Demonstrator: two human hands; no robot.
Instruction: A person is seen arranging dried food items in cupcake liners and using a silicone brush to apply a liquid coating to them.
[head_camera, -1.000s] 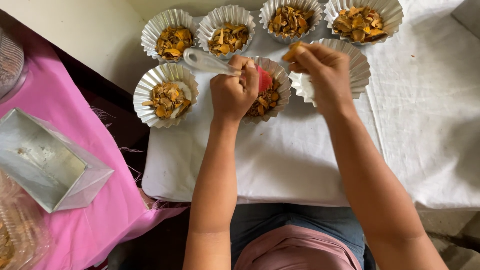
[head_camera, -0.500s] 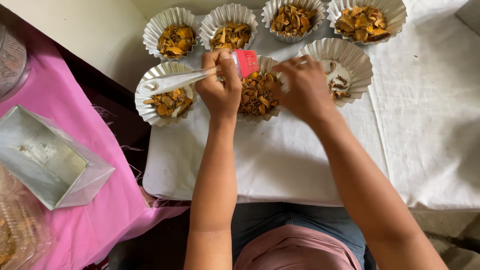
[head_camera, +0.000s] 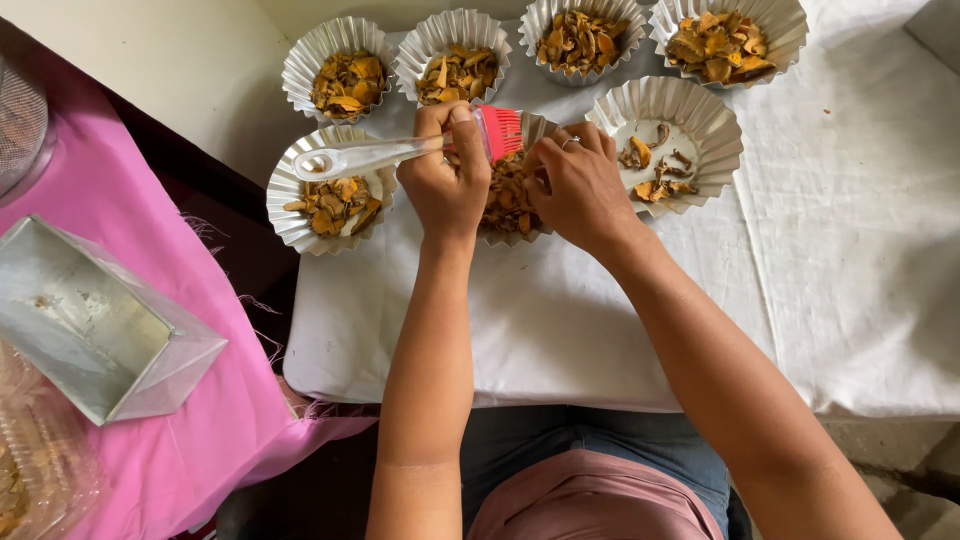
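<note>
Two hands over white cloth (head_camera: 620, 330): left (head_camera: 450, 180) grips brush (head_camera: 400, 152), right (head_camera: 580, 185) curled.

Both forearms are bare from wrist to elbow, with no sleeves, watch or bracelet showing on either. The right hand (head_camera: 583, 190) wears 1 thin, pale metal ring (head_camera: 570, 143) on a finger, while the left hand (head_camera: 447, 175) shows no ring on the fingers that can be seen. At the bottom edge of the view, a pink top (head_camera: 590, 500) lies over blue denim trousers (head_camera: 530, 440).
</note>
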